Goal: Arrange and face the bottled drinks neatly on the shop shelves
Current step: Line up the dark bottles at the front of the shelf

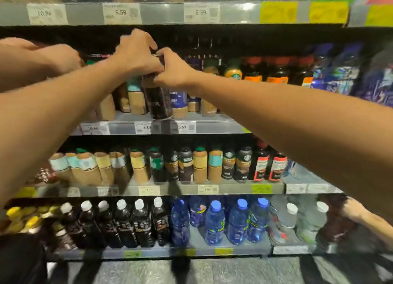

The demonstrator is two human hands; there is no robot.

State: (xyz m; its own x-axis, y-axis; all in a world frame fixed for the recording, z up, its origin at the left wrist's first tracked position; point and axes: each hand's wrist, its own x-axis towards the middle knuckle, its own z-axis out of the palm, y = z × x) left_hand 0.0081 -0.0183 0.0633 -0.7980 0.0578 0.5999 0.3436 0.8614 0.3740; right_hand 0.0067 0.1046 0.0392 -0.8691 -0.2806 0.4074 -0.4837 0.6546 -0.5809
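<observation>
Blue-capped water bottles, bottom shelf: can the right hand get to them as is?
Probably not yet. The right hand and the left hand are both closed on the dark bottle two shelves up. The blue-capped water bottles stand unblocked at the shelf front, so once freed, likely yes.

Dark bottle (159, 102) at shelf edge: glossy, dark printed sleeve. Blue bottles (214, 224) on lowest shelf: clear tinted plastic, shiny, matt blue caps. Price tags (121, 12): paper behind a glossy clear plastic strip. Shelf (212, 119) surface looked smooth grey.
</observation>
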